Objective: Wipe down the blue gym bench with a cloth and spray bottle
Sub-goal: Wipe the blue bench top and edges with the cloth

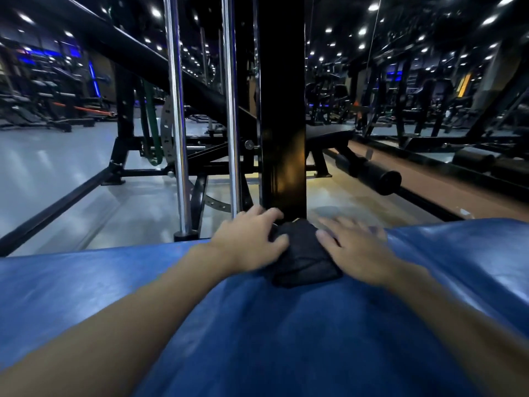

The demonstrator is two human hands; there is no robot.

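The far left held rows of dark exercise machines (43, 104) on a grey floor (57, 167). A black frame rail (51, 207) ran low across that floor, rising from the left edge towards the centre. Right of it hung a green resistance band (148, 133), beside a perforated metal adjustment plate (166, 130). Two upright chrome guide rods (177, 110) (230, 110) stood next, just beyond the far edge of the bench.

The blue bench pad (257, 325) filled the lower part of the view from side to side. The black cloth (303, 256) lay bunched on the pad at the centre of its far edge.

The left hand (249, 236) rested on the left side of the cloth. Its fingers were spread and nearly straight, reaching past the pad edge, with the thumb lying on the fabric. It pressed on the cloth without closing round it.

A black upright post (282, 110) rose directly behind the cloth, close to the fingertips of the left hand. It blocked the space beyond the pad edge at that point.

The right hand (355, 247) lay flat on the right side of the cloth and on the pad, fingers extended. It was blurred, so finer detail of its contact could not be read.

Further right stood a flat black bench (329, 136) and a black roller pad (369, 173). Beyond them ran a brown floor strip (429, 181).
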